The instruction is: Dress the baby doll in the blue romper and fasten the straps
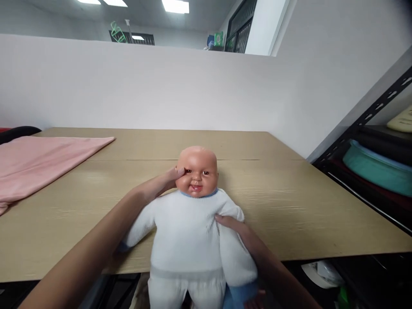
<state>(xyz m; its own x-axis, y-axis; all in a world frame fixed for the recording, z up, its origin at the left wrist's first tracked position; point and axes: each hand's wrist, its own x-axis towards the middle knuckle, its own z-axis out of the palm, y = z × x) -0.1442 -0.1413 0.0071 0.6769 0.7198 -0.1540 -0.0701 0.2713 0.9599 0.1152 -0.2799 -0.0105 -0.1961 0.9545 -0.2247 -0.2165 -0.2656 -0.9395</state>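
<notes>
A baby doll (188, 234) in a white fleecy outfit with blue trim faces me, its bald head above the table and its legs hanging past the front edge. My left hand (174, 177) holds the side of the doll's head, thumb on its cheek near the eye; the other fingers are behind the head, out of sight. At the doll's upper arm and armpit, my right hand (232, 224) grips the white sleeve, with the thumb on the chest and the fingers hidden behind.
The doll is over a wooden table (289, 206). A pink cloth (48, 161) lies at the left, beside a black curved object (21, 132). On the right, a black rack (363, 120) holds a teal fabric item (380, 169). A white wall (154, 90) stands behind the table.
</notes>
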